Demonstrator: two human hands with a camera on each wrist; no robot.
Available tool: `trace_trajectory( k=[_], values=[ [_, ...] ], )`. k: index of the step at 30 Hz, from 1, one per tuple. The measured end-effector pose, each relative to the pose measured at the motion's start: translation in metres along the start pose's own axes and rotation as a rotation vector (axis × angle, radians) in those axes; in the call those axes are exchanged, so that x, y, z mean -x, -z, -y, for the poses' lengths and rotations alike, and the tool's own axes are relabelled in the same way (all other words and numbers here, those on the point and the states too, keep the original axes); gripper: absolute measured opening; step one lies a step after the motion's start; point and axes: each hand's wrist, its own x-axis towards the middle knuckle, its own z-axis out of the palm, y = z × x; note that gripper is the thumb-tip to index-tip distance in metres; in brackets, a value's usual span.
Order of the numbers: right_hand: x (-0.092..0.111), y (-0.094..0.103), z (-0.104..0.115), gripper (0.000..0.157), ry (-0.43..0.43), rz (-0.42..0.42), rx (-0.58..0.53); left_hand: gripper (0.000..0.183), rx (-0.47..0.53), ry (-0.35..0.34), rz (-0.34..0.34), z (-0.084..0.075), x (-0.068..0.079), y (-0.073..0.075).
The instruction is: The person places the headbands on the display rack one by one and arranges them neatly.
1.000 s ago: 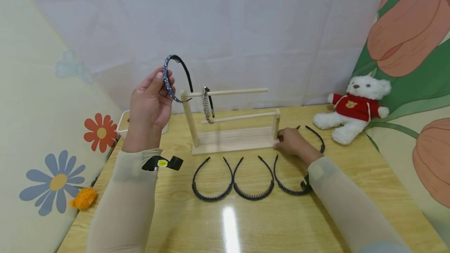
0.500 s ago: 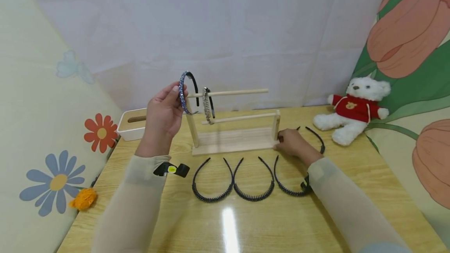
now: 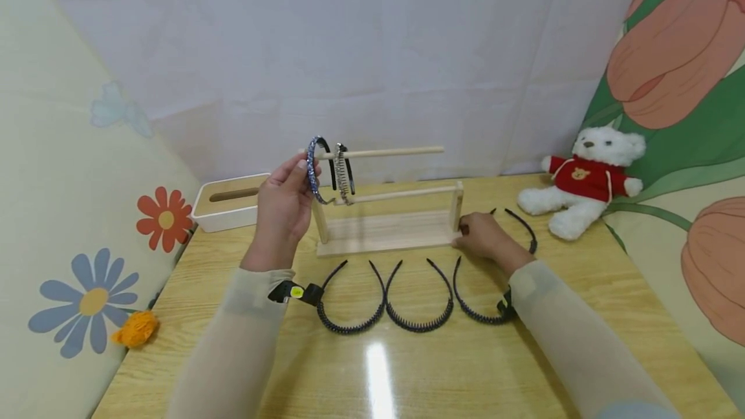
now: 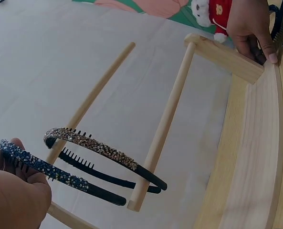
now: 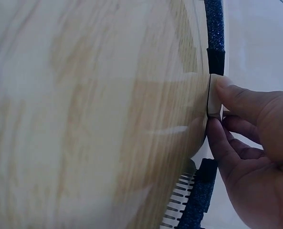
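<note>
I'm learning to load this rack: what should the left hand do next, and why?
Perhaps the left hand should ease the blue headband along the upper rod toward the silvery headband: in the left wrist view, the blue one's visible tip appears just short of the free end of the lower rod, while the silvery one's ends straddle that rod.

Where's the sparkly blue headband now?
In the head view, the blue headband is left of centre, in the left hand's grip, beside the hanging headband on the wooden rack.

No legible txt/nos.; yellow label on black L wrist strap w/ tiny illeg. marks
</note>
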Motion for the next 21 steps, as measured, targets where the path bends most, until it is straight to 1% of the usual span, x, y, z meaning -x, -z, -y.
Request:
trace_trajectory(
  k=[6,14,21],
  values=[
    [-0.0013,-0.0009,-0.0021,0.037,0.003,0.002,-0.001,0.021,-0.010,-0.013,-0.010,0.0052,0.0013,0.0014],
    [-0.0010,-0.0001,-0.0019,0.037,0.003,0.000,0.000,0.024,-0.006,-0.030,0.019,0.0030,0.0035,0.0008],
    [-0.0001,-0.0003,-0.0014,0.036,0.008,-0.003,-0.007,0.024,0.050,0.011,0.020,0.0037,0.0057,0.0006]
  ],
)
